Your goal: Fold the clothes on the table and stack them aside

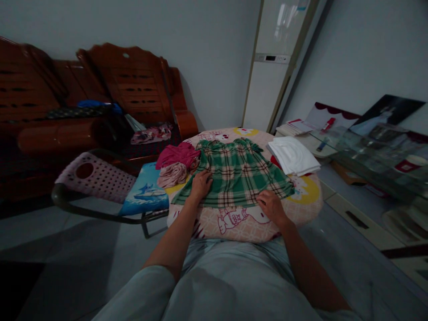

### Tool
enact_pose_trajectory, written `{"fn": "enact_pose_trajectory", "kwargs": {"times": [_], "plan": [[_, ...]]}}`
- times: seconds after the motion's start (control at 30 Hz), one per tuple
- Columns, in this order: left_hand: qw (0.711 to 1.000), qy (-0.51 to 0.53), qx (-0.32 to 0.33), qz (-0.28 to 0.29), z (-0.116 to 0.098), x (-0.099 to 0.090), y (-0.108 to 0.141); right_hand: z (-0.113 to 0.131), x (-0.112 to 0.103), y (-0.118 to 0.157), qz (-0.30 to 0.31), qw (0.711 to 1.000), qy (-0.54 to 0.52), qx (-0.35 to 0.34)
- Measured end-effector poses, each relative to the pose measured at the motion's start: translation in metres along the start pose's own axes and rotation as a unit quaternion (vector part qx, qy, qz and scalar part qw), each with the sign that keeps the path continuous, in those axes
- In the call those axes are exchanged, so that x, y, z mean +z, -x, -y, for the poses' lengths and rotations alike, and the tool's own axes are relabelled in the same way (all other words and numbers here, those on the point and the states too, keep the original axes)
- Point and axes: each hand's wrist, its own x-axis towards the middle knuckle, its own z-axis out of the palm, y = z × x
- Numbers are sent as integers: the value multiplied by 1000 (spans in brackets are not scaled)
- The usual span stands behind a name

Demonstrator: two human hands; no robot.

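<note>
A green plaid garment [230, 169], gathered at its far end and wider toward me, lies spread out on a round table with a patterned cloth [200, 227]. My left hand [201, 186] rests on the garment's left part, fingers loosely apart on the fabric. At the near hem, right of the middle, my right hand [270, 206] has its fingers bent together on the edge of the cloth. A crumpled magenta cloth [177, 156] and a pale pink cloth [172, 174] lie left of the garment. Folded white cloth [293, 155] sits to its right.
A folding chair [96, 178] with a blue printed seat stands against the table's left side. Behind it are wooden armchairs [130, 84] with clothes on them. A glass-topped cabinet [368, 156] holding papers and a cup is on the right. A tall white unit [267, 89] stands beyond the table.
</note>
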Motion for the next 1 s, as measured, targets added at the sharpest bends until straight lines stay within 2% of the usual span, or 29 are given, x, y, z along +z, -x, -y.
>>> {"fn": "enact_pose_trajectory", "kwargs": {"times": [0.4, 0.53, 0.77, 0.9, 1.0], "plan": [[999, -36, -22, 20, -2, -1, -2, 3, -3, -4, 15, 1000, 15, 3], [999, -31, -19, 15, -1, 0, -2, 3, -9, 0, 3, 1000, -5, 10], [1000, -22, -17, 6, -1, -1, -3, 5, -10, 6, 9, 1000, 24, 10], [1000, -18, -17, -1, 0, -1, -3, 7, -10, 9, 26, 999, 46, 14], [1000, -16, -21, -8, 0, -1, -3, 10, -16, 5, 64, 995, 76, 11]]}}
